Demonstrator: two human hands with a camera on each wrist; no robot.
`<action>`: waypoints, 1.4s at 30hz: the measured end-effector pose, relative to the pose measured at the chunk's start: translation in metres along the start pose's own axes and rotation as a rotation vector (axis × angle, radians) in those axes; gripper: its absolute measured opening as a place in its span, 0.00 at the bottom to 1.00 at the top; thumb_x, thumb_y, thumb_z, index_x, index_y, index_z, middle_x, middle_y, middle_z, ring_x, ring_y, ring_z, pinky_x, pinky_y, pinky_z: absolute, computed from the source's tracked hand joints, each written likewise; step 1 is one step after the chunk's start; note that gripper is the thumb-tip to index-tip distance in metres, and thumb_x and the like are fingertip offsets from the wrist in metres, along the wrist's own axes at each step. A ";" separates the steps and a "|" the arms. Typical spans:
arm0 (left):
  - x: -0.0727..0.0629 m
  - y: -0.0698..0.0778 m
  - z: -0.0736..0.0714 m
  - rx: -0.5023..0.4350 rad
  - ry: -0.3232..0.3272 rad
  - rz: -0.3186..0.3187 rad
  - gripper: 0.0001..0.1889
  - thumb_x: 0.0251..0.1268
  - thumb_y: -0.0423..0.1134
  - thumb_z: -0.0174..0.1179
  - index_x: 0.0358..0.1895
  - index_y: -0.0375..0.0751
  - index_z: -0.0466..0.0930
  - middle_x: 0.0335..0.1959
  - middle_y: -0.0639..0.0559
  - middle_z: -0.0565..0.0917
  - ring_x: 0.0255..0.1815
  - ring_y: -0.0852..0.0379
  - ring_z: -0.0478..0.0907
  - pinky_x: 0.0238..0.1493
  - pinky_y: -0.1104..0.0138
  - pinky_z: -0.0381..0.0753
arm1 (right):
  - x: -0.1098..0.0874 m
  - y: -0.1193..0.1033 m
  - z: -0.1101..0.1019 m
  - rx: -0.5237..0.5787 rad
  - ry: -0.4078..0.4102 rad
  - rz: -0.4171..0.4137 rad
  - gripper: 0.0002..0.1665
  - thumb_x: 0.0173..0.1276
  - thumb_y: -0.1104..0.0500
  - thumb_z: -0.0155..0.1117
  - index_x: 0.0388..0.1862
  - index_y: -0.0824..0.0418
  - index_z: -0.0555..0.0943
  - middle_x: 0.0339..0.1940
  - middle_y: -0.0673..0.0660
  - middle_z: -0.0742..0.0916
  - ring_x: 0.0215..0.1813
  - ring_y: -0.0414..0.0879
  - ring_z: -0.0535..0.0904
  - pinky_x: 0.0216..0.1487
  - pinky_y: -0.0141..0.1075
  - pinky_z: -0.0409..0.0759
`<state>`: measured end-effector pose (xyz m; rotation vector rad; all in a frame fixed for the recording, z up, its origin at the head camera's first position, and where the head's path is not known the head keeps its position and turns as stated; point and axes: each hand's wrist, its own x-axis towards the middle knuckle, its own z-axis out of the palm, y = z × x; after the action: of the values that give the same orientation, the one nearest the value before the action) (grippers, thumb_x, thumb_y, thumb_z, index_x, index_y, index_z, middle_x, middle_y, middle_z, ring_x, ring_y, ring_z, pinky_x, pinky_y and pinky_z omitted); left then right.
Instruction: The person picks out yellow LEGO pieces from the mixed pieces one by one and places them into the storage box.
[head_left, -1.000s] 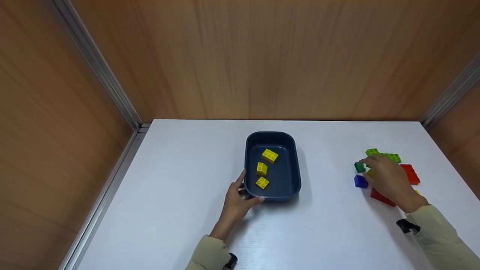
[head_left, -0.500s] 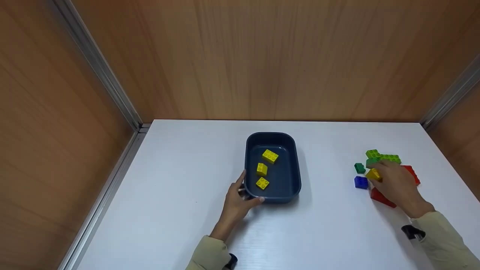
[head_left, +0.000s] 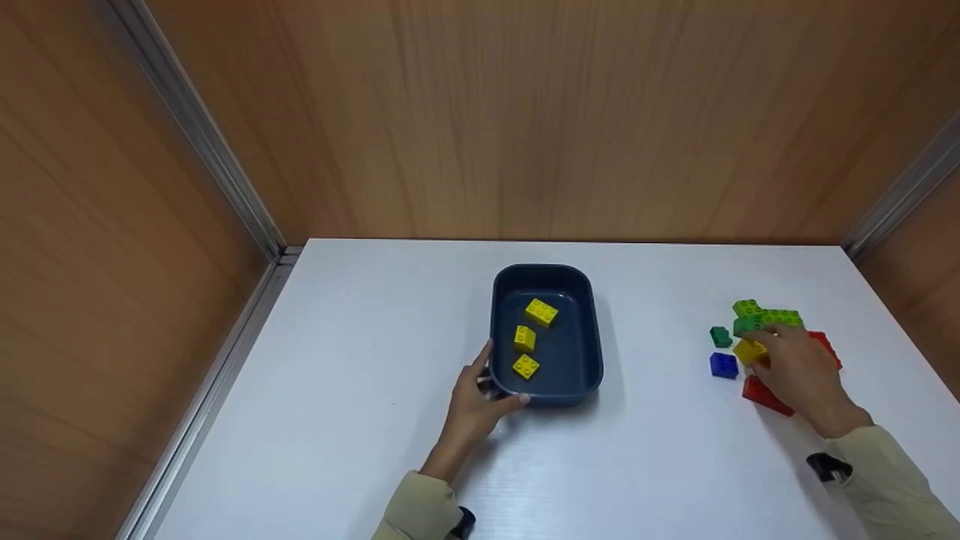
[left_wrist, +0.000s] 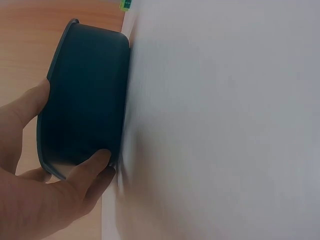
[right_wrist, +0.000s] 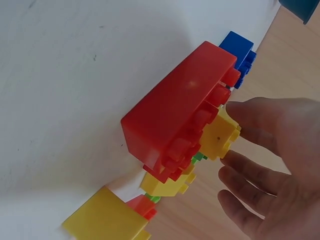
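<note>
Left fingers [left_wrist: 89, 171] wide round a bin [head_left: 564, 341], right fingers [right_wrist: 252, 171] in a pinch on a half-hidden yellow brick [head_left: 748, 351]

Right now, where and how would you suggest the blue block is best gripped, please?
I'd pinch the blue block by its flat near and far sides, coming from above and the left: it sits studs up, and the yellow block in the right hand crowds its right side.

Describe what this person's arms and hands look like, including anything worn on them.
The left hand and right hand are bare, with no gloves. The left sleeve and right sleeve are plain khaki-beige and loose. A small black item shows by each cuff, left and right; exactly what these are is unclear.
</note>
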<state>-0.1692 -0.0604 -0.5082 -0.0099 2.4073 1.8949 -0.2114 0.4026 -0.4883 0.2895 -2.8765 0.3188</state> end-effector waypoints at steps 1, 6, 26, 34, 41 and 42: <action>0.000 0.000 0.000 0.005 0.001 -0.002 0.55 0.58 0.35 0.80 0.86 0.45 0.55 0.66 0.34 0.72 0.65 0.39 0.77 0.67 0.53 0.82 | 0.000 0.000 0.000 0.002 -0.007 0.005 0.35 0.49 0.71 0.85 0.58 0.73 0.83 0.55 0.78 0.82 0.60 0.78 0.75 0.53 0.72 0.81; 0.001 0.000 0.001 0.005 -0.001 0.006 0.55 0.58 0.34 0.80 0.86 0.44 0.55 0.65 0.34 0.72 0.65 0.39 0.77 0.67 0.53 0.82 | 0.001 0.002 -0.003 0.026 -0.041 0.035 0.35 0.51 0.71 0.85 0.59 0.74 0.82 0.54 0.78 0.82 0.59 0.78 0.75 0.54 0.73 0.81; 0.001 0.002 0.002 -0.003 -0.013 0.018 0.55 0.58 0.34 0.80 0.86 0.46 0.55 0.64 0.34 0.72 0.65 0.39 0.76 0.68 0.52 0.81 | 0.004 0.005 -0.006 0.054 -0.060 0.065 0.32 0.53 0.71 0.84 0.59 0.71 0.84 0.55 0.77 0.84 0.59 0.79 0.75 0.54 0.74 0.79; 0.000 0.000 0.001 -0.003 -0.011 -0.005 0.55 0.59 0.35 0.79 0.86 0.47 0.55 0.64 0.36 0.72 0.65 0.40 0.76 0.69 0.53 0.81 | 0.007 -0.005 -0.012 -0.004 -0.019 0.047 0.30 0.54 0.71 0.83 0.57 0.72 0.85 0.56 0.79 0.84 0.58 0.80 0.77 0.55 0.73 0.79; 0.002 -0.003 0.000 0.003 -0.013 -0.007 0.55 0.59 0.36 0.80 0.87 0.47 0.54 0.65 0.36 0.72 0.66 0.40 0.76 0.68 0.55 0.81 | 0.011 -0.017 -0.017 0.001 0.034 -0.013 0.31 0.50 0.72 0.85 0.55 0.70 0.86 0.56 0.77 0.84 0.57 0.78 0.78 0.51 0.73 0.81; 0.003 -0.003 0.000 0.003 -0.013 -0.008 0.55 0.59 0.36 0.80 0.86 0.47 0.54 0.65 0.36 0.72 0.66 0.40 0.76 0.68 0.55 0.82 | 0.011 -0.018 -0.017 0.000 0.045 -0.026 0.30 0.50 0.72 0.85 0.54 0.70 0.87 0.55 0.78 0.85 0.57 0.77 0.78 0.51 0.72 0.82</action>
<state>-0.1717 -0.0609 -0.5116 -0.0071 2.3981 1.8827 -0.2146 0.3879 -0.4656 0.3152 -2.8256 0.3172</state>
